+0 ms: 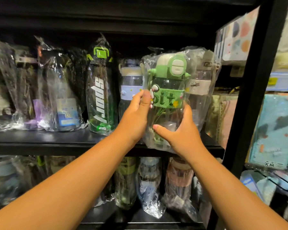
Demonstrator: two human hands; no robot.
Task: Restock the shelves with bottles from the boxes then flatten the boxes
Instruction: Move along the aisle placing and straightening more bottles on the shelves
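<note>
The left thumb [145, 98] lies upright along the left side of the bag and the other left fingers curl behind it. The right thumb [161, 130] crosses the lower front, with the right fingers wrapped round the right side. Both the left hand [138, 113] and the right hand [181, 130] therefore grip the same thing through crinkled film: a clear plastic drinking bottle with a green and white lid and a green band, sealed in a transparent bag [169, 90].

The left hand holds at mid-height and the right hand lower, near the base, so the right hand looks to carry the weight while the left steadies. The bottle's long axis stands upright, lid up, and it sits between the 2 palms with the band facing the camera.

Straight beyond the fingers is the black middle shelf board [56, 138]. The bag's bottom hangs at its front edge, but I cannot tell whether the base already rests on it.

Behind the bottle stand 2 bagged neighbours: a clear bottle with a lavender band [130, 87] to the left and a clear bottle with a beige band [201, 80] to the right. A tall clear bottle with a lime-green clasp and white lettering [100, 97] stands further left.

The coming move seems to be a short push away from the body, keeping the axis vertical, into the front spot between those 2 neighbours. The loose film may snag on them.
</note>
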